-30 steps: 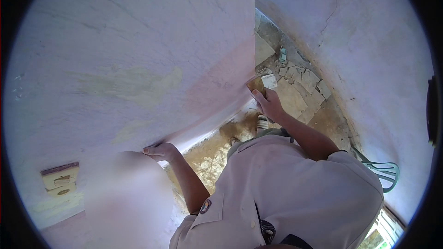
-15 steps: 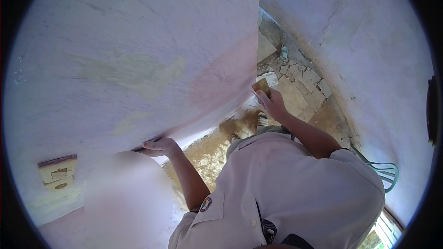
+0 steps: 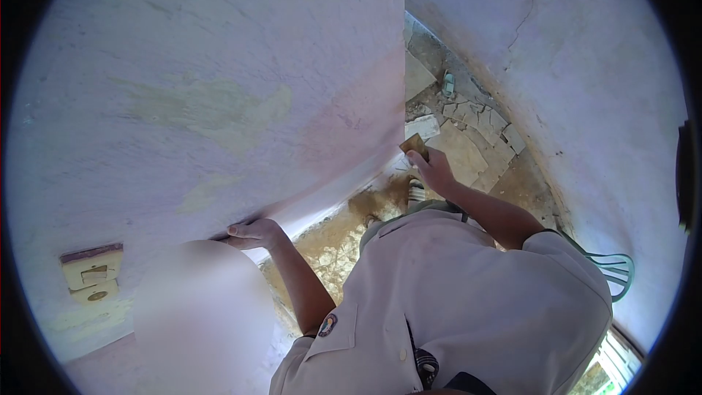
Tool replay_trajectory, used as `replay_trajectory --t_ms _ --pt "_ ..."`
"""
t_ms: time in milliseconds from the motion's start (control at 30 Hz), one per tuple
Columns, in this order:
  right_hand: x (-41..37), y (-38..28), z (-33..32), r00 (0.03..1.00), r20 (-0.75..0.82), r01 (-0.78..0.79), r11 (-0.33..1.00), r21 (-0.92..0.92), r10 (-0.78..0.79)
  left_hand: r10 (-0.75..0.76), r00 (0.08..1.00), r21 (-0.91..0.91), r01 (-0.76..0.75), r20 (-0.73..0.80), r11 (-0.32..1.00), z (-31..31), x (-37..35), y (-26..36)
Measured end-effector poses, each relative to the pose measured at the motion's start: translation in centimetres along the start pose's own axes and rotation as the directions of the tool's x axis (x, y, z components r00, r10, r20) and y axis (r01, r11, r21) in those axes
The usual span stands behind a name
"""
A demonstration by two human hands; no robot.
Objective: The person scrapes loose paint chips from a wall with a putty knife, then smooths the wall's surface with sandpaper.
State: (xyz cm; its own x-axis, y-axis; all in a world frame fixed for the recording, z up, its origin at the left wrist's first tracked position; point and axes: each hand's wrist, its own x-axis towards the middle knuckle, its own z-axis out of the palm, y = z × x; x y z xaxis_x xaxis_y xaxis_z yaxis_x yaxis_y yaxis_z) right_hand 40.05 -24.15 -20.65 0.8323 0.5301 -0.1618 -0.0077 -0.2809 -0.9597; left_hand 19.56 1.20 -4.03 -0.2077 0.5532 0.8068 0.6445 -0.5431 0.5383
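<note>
The right hand [image 3: 436, 171] grasps a flat brown piece [image 3: 413, 145], seemingly so its free end faces the wall [image 3: 329, 113] just beside the grip; lower left of it, well apart, the left hand [image 3: 252, 233] rests against the wall, perhaps for balance; whether that holds anything, I cannot tell; cracked slabs [image 3: 479, 121] lie beyond the grip.

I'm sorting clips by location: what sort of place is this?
Probably a worn building, perhaps under repair: a patchy painted wall, a likely switch plate set in it, and broken slabs on the floor.
</note>
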Motion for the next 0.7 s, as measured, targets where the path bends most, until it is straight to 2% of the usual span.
replay_trajectory --t_ms 33,67,133,233,467,533,600,700 --pt "0.0 0.1 0.2 1.000 -0.001 0.030 0.998 -0.051 -0.030 -0.006 1.000 -0.004 0.006 -0.003 1.000 0.0 0.0 0.2" --pt "0.9 0.1 0.4 0.999 -0.007 0.034 0.999 -0.020 -0.034 -0.027 1.000 -0.005 0.027 -0.007 1.000 0.0 0.0 0.6" --pt "3.0 -4.9 1.1 0.999 -0.016 0.036 0.998 0.046 -0.036 -0.037 0.999 -0.015 0.037 -0.009 0.999 0.0 -0.2 0.8" --pt "2.0 -9.2 1.0 0.998 0.063 0.017 0.997 0.076 -0.022 0.003 1.000 -0.044 -0.004 -0.010 0.999 0.1 -0.1 0.3" --pt "0.0 -2.6 0.8 0.994 0.059 -0.100 0.982 0.160 0.092 0.010 1.000 -0.029 -0.010 -0.019 1.000 0.1 0.1 0.1" --pt "2.0 -7.0 0.4 0.994 0.046 -0.108 0.979 0.175 0.102 0.019 1.000 0.000 -0.019 -0.015 1.000 0.1 -0.1 -0.5" --pt "2.0 -9.1 0.4 0.997 0.063 -0.043 0.992 0.118 0.036 0.041 0.999 0.020 -0.041 -0.010 0.999 0.2 0.0 -1.5" --pt "0.8 -8.4 0.6 0.999 0.046 -0.015 0.993 0.114 0.010 0.038 0.999 -0.010 -0.038 -0.019 0.999 0.2 -0.1 -1.2"
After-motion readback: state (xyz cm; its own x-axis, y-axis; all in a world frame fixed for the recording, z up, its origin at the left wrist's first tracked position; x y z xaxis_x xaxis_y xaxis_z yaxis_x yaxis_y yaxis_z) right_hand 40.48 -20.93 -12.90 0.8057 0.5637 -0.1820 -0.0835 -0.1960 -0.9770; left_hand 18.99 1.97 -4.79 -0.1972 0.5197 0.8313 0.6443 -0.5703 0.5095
